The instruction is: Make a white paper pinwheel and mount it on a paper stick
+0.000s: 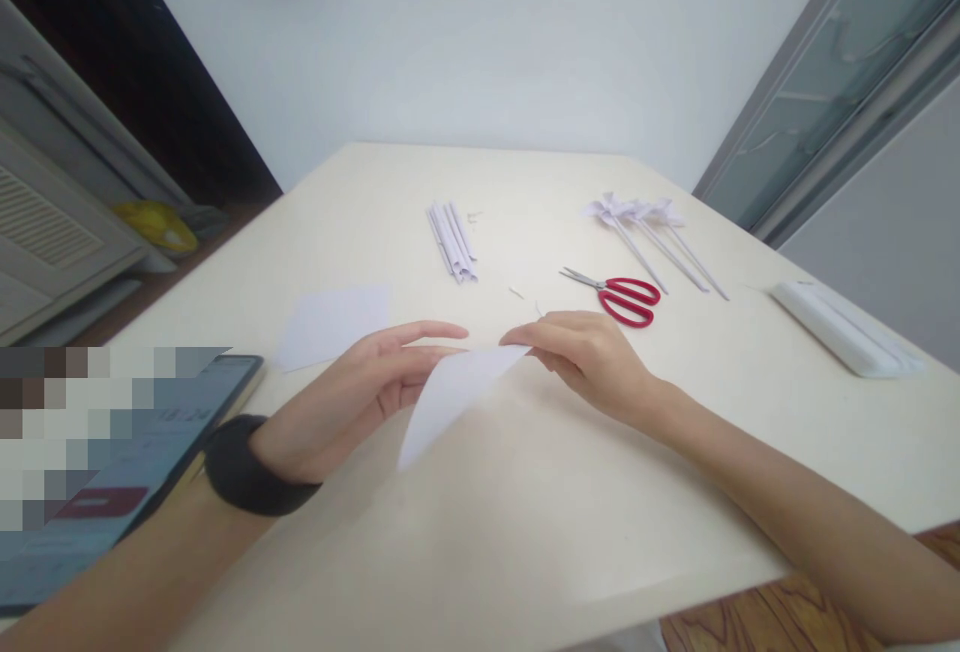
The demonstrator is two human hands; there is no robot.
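Note:
A piece of white paper (461, 394), bent and raised off the table, is between my two hands. My right hand (589, 357) pinches its upper right corner between thumb and fingers. On the other side my left hand (394, 362), with a black band (251, 467) on the wrist, has its fingers stretched out toward the paper. Part of this hand is behind the sheet, and I see no grip from it. Beyond my right hand lie scissors with red handles (628, 300), blades pointing left. Another flat white sheet (330, 324) rests behind my left hand.
Several rolled paper tubes (452, 240) lie mid-table near small scraps (516, 293). Three paper pinwheels on sticks (649, 232) lie at the back right. A white packet (840, 327) is at the right edge. A tablet-like screen (161, 452) stands by my left forearm.

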